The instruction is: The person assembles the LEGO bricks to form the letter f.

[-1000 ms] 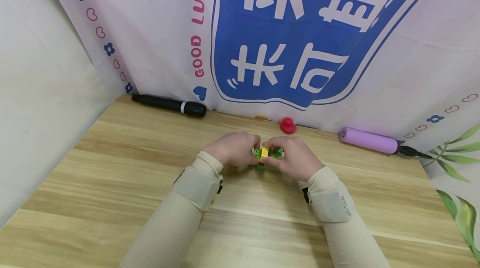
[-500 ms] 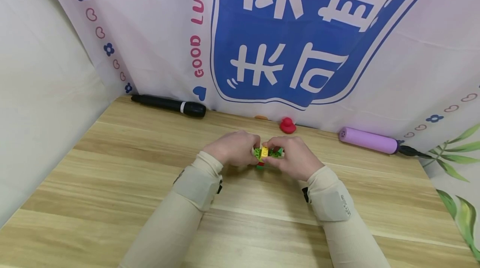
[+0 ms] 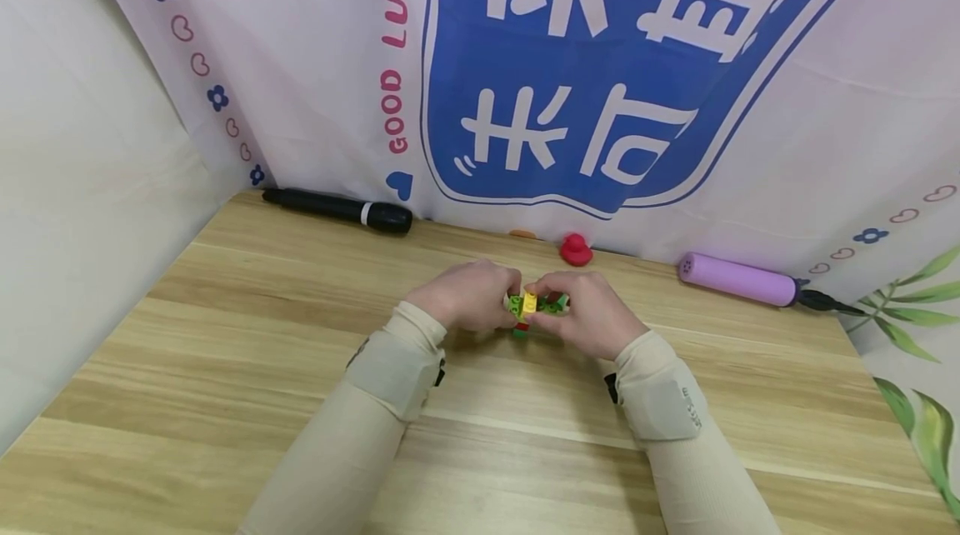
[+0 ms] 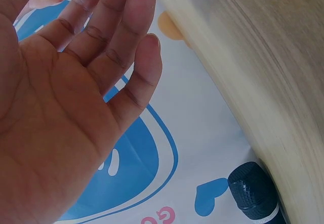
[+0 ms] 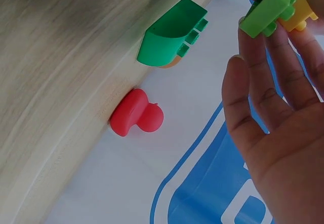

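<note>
Toy building bricks are joined in a small build between both hands, above the table's middle. My right hand (image 3: pixel 588 314) pinches the yellow brick (image 3: pixel 530 302) on top between thumb and index finger. From the other side, my left hand (image 3: pixel 476 297) grips the light green brick (image 3: pixel 514 305); its fingertips are partly hidden in the head view. Below show a red brick (image 3: pixel 522 327) and a green one (image 3: pixel 519 334). In the right wrist view the light green brick (image 5: pixel 268 8) lies against the fingertips, and a curved dark green brick (image 5: pixel 172 34) stands out past them.
Along the back edge of the wooden table (image 3: pixel 300 402) lie a black microphone (image 3: pixel 337 210), a red rubber duck (image 3: pixel 576 251) and a purple hand pump (image 3: pixel 738 280) with a black nozzle. A printed white and blue cloth (image 3: pixel 337 102) hangs behind them.
</note>
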Demonstrator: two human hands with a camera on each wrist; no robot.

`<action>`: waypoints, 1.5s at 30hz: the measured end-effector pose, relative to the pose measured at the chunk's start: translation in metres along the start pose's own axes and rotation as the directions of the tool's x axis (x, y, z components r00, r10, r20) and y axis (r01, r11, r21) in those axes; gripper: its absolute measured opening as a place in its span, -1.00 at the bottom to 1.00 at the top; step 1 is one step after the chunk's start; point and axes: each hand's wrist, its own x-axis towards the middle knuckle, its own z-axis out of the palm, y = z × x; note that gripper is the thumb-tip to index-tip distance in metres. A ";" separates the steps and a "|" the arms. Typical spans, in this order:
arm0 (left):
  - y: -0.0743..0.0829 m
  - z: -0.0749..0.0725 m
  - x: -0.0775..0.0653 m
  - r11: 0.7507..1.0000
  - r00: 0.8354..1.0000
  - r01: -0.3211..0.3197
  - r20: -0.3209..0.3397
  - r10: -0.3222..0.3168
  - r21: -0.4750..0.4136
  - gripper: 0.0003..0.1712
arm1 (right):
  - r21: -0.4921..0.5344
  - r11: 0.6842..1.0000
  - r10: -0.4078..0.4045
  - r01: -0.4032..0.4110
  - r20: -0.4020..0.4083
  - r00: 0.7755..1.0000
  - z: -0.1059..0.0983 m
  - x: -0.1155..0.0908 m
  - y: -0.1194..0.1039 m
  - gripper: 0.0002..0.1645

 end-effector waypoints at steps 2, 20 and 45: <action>0.000 0.000 0.000 1.000 1.000 -0.002 0.000 0.002 0.003 -0.74 | -0.002 1.000 0.000 0.000 0.001 1.000 0.000 0.000 0.001 -0.64; 0.000 0.001 -0.001 1.000 1.000 0.016 0.017 -0.016 -0.015 -0.70 | 0.017 1.000 0.017 -0.017 0.015 1.000 0.001 0.000 0.000 -0.64; 0.000 -0.002 -0.002 1.000 1.000 0.020 0.022 -0.020 -0.005 -0.64 | -0.216 0.976 0.041 -0.034 0.029 0.999 -0.001 0.000 0.018 -0.55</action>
